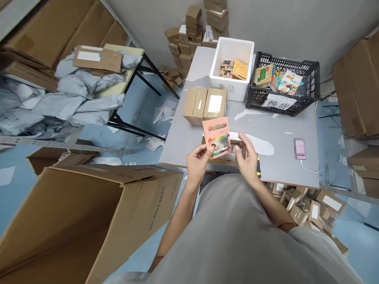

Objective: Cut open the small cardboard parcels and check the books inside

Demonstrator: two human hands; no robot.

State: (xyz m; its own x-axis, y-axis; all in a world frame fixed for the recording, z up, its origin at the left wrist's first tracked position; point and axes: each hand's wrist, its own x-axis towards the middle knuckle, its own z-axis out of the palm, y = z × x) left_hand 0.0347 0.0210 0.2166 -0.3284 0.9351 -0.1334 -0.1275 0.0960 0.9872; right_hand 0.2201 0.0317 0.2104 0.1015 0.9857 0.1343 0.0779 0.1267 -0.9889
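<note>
My left hand (196,163) grips a thin pink booklet (217,130) by its lower left corner, thumb on the front cover. The cover carries a colourful title and a framed picture. My right hand (248,161) is open just to the right of the booklet, fingers apart and holding nothing. Below both hands, at the table's near edge, sits a small cardboard box (224,162), mostly hidden by the booklet. Behind the booklet stand small taped cartons (214,103), one with a white label. A black-and-yellow item (258,167) shows partly beside my right hand.
On the grey table (183,138) stand a white foam box (216,81) and a black crate (309,92), both holding booklets. A phone (300,146) with a cable lies at right. A large open carton (148,205) is at left; small boxes (315,211) pile up at lower right.
</note>
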